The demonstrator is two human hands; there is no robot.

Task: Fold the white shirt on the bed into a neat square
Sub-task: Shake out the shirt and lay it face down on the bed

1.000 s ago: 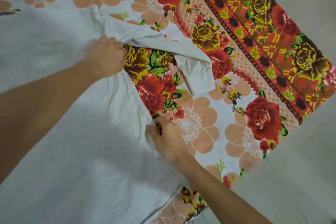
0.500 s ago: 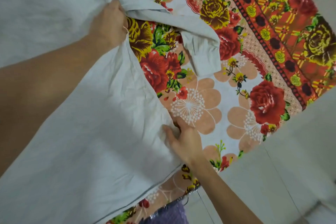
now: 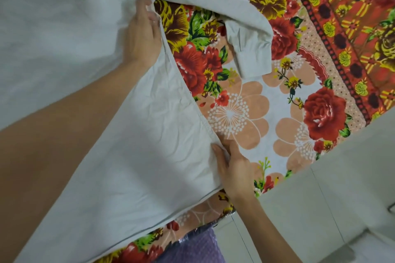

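The white shirt [image 3: 136, 139] lies spread over the left half of the bed. Its right sleeve [image 3: 245, 34] trails crumpled over the floral sheet, cuff pointing toward me. My left hand [image 3: 143, 34] grips the shirt's side seam near the armpit, fingers curled into the cloth. My right hand [image 3: 233, 166] pinches the same side edge close to the bottom hem, thumb on top of the fabric. The edge runs taut between the two hands.
The bed is covered by a floral sheet [image 3: 277, 102] with red roses and an orange patterned border. Its near edge runs diagonally at lower right, with pale tiled floor [image 3: 331, 209] beyond. A purple garment [image 3: 192, 247] shows at the bottom.
Both hands have drawn the shirt's side edge down and toward me. My right hand slid along the edge toward the hem, and the view shifted closer to the bed's near edge.
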